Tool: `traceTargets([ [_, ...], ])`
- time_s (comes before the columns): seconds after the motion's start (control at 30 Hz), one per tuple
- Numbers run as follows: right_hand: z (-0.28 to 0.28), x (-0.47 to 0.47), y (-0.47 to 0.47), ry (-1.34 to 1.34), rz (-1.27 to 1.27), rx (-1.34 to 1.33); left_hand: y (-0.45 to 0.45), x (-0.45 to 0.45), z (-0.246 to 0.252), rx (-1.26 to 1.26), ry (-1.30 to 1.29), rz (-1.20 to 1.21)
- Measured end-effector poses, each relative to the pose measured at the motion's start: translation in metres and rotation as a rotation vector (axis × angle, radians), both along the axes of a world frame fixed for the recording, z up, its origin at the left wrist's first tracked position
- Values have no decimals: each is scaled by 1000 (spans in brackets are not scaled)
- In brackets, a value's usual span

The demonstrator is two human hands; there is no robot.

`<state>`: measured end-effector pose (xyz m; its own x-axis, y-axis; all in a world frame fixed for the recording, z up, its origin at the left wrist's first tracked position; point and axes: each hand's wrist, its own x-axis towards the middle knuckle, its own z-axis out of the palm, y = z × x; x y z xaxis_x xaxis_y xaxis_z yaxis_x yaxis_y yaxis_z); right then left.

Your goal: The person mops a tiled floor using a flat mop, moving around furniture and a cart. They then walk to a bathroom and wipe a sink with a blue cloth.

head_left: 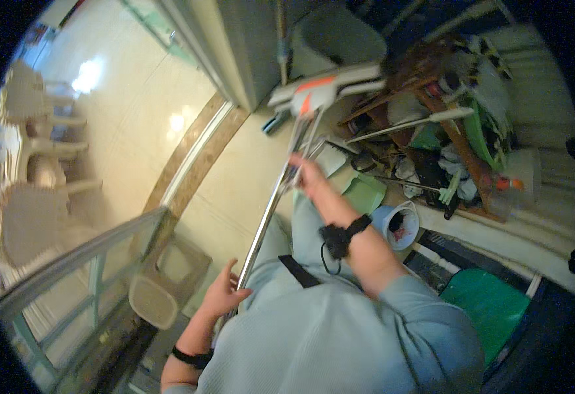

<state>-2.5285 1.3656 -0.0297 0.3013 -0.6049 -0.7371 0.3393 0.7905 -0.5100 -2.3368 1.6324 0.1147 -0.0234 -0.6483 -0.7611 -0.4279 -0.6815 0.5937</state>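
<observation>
A squeeze mop with a chrome pole (266, 224) slants up before me, its grey, white and orange head (317, 93) raised and blurred at the far end. My right hand (308, 175) grips the pole and lever part just below the head. Lower down, my left hand (224, 291) has the pole loosely between its thumb and fingers. The foot of the pole is hidden beside my body. Beyond my right hand, a white dustpan (329, 160) and a green dustpan (365, 192) lie close by.
At left, a glazed door (95, 285) stands beside a plastic stool (157, 295). A door track (196, 155) crosses the floor towards upholstered chairs (31, 221). On the right are a cluttered wooden rack (445, 106), a pale blue bucket (383, 216) and a green panel (487, 305).
</observation>
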Motion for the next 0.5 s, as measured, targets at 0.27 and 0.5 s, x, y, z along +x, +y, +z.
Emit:
traceTargets([
  [0.27,17,-60,-183,296,-109,-215,14,-2,6,142,-358,88],
  [0.5,-38,-83,-296,233,-25,-335,-160,-36,-40,12,-529,-22],
])
